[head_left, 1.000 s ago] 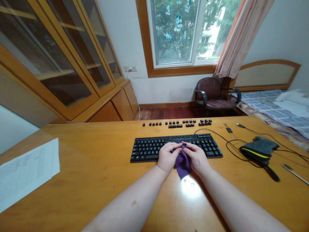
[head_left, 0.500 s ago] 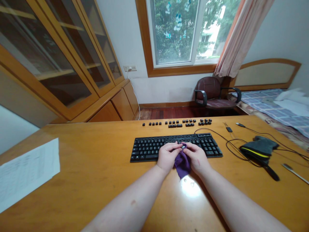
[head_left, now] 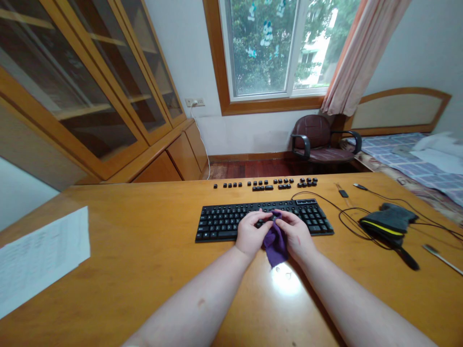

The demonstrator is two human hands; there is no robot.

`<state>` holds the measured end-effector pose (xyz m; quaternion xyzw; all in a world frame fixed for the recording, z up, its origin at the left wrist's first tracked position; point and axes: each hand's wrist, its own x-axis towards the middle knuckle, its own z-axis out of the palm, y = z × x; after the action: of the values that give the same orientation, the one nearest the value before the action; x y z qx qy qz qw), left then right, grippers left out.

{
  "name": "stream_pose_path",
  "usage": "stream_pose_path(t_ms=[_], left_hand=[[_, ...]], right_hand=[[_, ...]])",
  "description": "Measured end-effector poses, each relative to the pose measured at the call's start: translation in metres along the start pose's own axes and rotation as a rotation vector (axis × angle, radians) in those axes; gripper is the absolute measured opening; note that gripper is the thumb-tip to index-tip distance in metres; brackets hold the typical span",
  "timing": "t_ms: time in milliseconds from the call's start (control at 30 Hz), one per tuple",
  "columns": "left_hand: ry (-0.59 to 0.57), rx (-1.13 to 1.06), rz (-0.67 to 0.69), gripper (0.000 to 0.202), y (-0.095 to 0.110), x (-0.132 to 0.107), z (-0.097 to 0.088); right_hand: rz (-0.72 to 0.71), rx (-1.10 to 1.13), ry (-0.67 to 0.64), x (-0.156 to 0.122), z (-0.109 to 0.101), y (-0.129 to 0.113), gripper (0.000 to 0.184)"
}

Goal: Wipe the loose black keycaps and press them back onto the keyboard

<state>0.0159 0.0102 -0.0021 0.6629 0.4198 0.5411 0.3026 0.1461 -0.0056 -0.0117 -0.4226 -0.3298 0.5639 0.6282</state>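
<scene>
Over the middle of a black keyboard [head_left: 220, 225], my two hands work close together. My right hand [head_left: 294, 236] is closed on a purple cloth [head_left: 277, 250], whose loose end hangs down over the keyboard's front edge. My left hand [head_left: 251, 233] pinches a small dark piece that looks like a keycap [head_left: 274, 218], mostly hidden by fingertips and cloth. The keyboard's top row shows bare key stems. Loose black keycaps [head_left: 268, 188] lie in groups along the far side of the desk.
Right of the keyboard lie its cable [head_left: 342, 212], a grey cloth [head_left: 388, 220] with a yellow stripe over a black handle [head_left: 408, 259], a small brush [head_left: 443, 258] and a keycap puller [head_left: 343, 193]. Paper sheets [head_left: 47, 255] lie on the desk [head_left: 144, 231] at left.
The fingertips and cloth have shifted slightly around the small piece, and its pale, shiny side no longer shows. The cloth's hanging end has swung a little right.
</scene>
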Motion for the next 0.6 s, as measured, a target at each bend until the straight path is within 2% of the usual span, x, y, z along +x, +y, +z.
stream_pose_path(t_ms=[133, 233, 333, 467, 600], left_hand=[[-0.043, 0.046, 0.172, 0.017, 0.003, 0.001, -0.002], [-0.074, 0.074, 0.251, 0.017, 0.004, 0.001, -0.002], [-0.081, 0.098, 0.262, 0.015, 0.004, 0.000, -0.002], [-0.068, 0.104, 0.210, 0.015, 0.002, 0.000, -0.001], [-0.076, 0.095, 0.205, 0.018, 0.000, 0.000, -0.001]], right_hand=[[-0.012, -0.105, -0.028, 0.000, -0.004, -0.002, 0.033], [-0.026, -0.183, -0.015, 0.000, -0.006, -0.005, 0.028], [-0.058, -0.256, 0.005, -0.002, -0.005, -0.010, 0.023], [-0.069, -0.269, 0.060, -0.004, 0.000, -0.013, 0.022], [-0.080, -0.222, 0.022, -0.005, 0.002, -0.012, 0.021]])
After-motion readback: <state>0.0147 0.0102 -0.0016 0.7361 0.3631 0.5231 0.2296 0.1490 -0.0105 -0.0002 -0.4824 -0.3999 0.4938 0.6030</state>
